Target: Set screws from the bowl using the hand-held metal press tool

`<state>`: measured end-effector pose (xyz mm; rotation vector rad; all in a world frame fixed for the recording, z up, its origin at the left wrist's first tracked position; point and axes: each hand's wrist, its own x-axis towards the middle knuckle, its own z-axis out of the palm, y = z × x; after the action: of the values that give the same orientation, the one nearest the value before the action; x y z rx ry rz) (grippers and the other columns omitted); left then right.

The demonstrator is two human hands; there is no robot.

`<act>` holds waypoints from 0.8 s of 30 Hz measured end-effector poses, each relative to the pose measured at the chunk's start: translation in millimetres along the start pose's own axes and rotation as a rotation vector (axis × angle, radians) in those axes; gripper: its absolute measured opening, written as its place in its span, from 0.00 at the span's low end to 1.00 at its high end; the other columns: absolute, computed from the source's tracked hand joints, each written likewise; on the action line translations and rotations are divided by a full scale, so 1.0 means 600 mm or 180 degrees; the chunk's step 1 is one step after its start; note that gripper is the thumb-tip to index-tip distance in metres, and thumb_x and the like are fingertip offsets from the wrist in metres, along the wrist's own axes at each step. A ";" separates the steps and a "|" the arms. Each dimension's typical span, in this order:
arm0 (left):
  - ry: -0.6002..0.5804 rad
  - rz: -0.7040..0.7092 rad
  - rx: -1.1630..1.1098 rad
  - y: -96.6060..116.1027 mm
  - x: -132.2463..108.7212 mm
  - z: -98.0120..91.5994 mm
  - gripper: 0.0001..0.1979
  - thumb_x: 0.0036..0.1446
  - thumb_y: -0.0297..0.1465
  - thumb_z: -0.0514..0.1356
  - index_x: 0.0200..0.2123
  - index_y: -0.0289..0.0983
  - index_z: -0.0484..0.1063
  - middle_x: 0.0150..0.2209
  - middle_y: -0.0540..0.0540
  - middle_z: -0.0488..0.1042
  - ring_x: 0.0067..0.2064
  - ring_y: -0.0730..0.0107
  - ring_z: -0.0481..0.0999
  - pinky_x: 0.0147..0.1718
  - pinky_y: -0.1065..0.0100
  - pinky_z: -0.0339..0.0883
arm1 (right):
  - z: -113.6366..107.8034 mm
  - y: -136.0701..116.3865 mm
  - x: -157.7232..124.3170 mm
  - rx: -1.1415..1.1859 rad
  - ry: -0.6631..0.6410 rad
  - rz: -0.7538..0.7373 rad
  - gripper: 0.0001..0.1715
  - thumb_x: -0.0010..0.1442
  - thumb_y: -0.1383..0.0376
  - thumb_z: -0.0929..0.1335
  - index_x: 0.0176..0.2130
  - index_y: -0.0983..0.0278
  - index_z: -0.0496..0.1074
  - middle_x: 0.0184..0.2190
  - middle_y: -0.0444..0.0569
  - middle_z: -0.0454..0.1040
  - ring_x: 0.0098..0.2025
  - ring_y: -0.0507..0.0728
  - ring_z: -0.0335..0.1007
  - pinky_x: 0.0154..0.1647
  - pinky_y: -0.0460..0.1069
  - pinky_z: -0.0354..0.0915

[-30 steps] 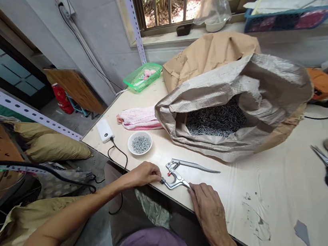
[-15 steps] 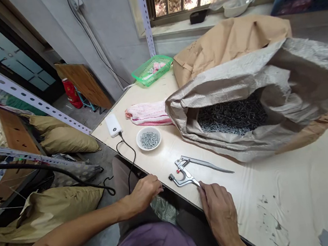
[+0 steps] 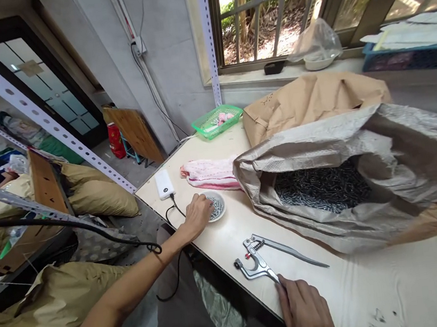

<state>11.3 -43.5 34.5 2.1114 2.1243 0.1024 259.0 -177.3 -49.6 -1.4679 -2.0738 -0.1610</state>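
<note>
My left hand [image 3: 198, 214] reaches over the near left side of a small white bowl [image 3: 223, 210] of short silvery metal pins [image 3: 216, 206]. Its fingers are bent together at the pins, and the tips are partly hidden, so what they pinch cannot be made out. My right hand [image 3: 306, 308] is closed round one handle of silver pliers [image 3: 259, 268] lying on the table. These have a C-shaped jaw, a spring and a small red part, and their other handle is spread away to the right.
A large open sack [image 3: 333, 239] of dark metal pieces [image 3: 322, 187] fills the right of the table [image 3: 363, 284]. Behind the bowl lie a pink-striped cloth [image 3: 212, 174], a white power bank [image 3: 164, 184] with a black cable, and a green basket [image 3: 218, 130]. A person sits far left.
My left hand has moved from the table's near edge forward to the bowl of pins. The view has tilted up. My right hand still holds the pliers' handle.
</note>
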 end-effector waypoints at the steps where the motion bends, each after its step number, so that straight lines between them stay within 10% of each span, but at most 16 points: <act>1: -0.0125 -0.0047 0.0057 0.004 0.008 0.001 0.07 0.59 0.28 0.57 0.38 0.37 0.75 0.41 0.43 0.72 0.47 0.61 0.67 0.37 0.67 0.66 | -0.001 -0.001 0.001 -0.0013 -0.0001 0.0001 0.12 0.65 0.63 0.59 0.39 0.64 0.68 0.26 0.47 0.66 0.29 0.54 0.60 0.32 0.51 0.55; 8: -0.0207 0.0089 -0.0147 -0.004 0.014 0.015 0.13 0.57 0.20 0.52 0.38 0.33 0.76 0.38 0.41 0.73 0.46 0.59 0.69 0.41 0.65 0.65 | -0.001 -0.002 0.000 0.0021 -0.0013 0.0030 0.12 0.65 0.63 0.58 0.40 0.64 0.68 0.26 0.47 0.66 0.29 0.54 0.60 0.32 0.51 0.56; 13: 0.0281 -0.0181 -0.1545 -0.031 0.004 0.011 0.12 0.56 0.22 0.54 0.41 0.30 0.75 0.37 0.41 0.74 0.39 0.65 0.71 0.41 0.66 0.64 | 0.001 0.000 -0.002 0.0139 -0.0007 0.0035 0.12 0.64 0.62 0.59 0.41 0.64 0.69 0.27 0.48 0.67 0.29 0.55 0.61 0.32 0.51 0.57; 19: -0.1448 -0.0871 -0.4507 0.005 -0.067 -0.004 0.17 0.44 0.36 0.68 0.34 0.29 0.75 0.28 0.48 0.72 0.22 0.82 0.63 0.24 0.74 0.60 | -0.041 -0.030 0.058 0.1082 0.0057 0.0419 0.18 0.64 0.59 0.60 0.51 0.61 0.66 0.36 0.51 0.71 0.38 0.56 0.67 0.37 0.51 0.63; 24: -0.2761 -0.0999 -0.5317 0.063 -0.122 -0.005 0.22 0.32 0.39 0.74 0.27 0.29 0.74 0.24 0.49 0.70 0.22 0.83 0.64 0.22 0.77 0.59 | -0.072 -0.063 0.114 0.2203 -0.0355 0.0541 0.14 0.64 0.61 0.61 0.47 0.59 0.69 0.36 0.48 0.72 0.38 0.53 0.69 0.37 0.48 0.66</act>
<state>48.4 -116.0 47.1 0.5824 0.9660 0.5435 227.0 -153.4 30.4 -1.2121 -1.7997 0.6544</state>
